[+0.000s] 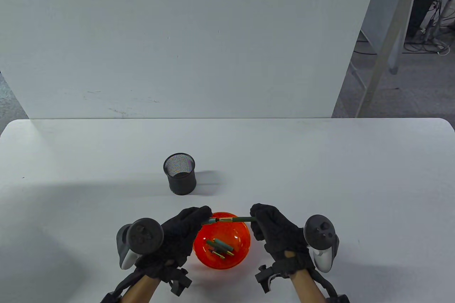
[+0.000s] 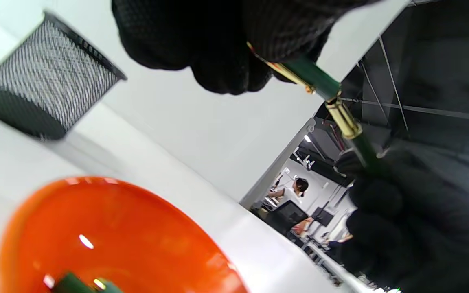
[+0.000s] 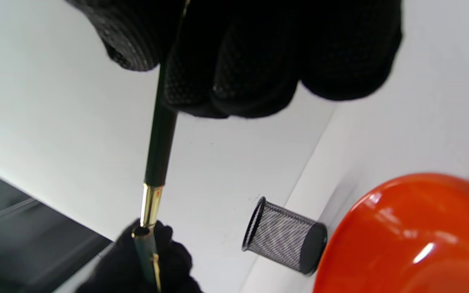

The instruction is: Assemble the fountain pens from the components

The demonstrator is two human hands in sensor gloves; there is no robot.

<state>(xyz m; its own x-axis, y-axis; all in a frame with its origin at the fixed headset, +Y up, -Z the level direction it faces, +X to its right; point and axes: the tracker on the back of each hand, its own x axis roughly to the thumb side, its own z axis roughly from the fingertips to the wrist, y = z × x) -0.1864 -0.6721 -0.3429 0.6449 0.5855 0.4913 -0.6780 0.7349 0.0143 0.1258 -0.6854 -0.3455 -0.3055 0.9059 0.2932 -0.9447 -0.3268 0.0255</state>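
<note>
Green pen (image 1: 231,219) held level above orange bowl (image 1: 222,246), at bowl's 12 o'clock rim, spanned between both hands. Cap end pinched by left hand (image 1: 181,235) fingers (image 2: 226,61); barrel end gripped by right hand (image 1: 277,235) fingers (image 3: 234,73). Gold band and clip revealed only in wrist views. Loose green parts (image 1: 220,247) seen in bowl from table view. Mesh cup (image 1: 180,173) on desk (image 1: 320,175) at 11 o'clock.

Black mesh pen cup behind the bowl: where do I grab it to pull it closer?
Grip the black mesh pen cup around its cylindrical side wall, coming from the near side. It stands upright, mouth up, apart from the orange translucent bowl, so the wall looks free all round. Both hands hold the green pen; one must let go first.
</note>
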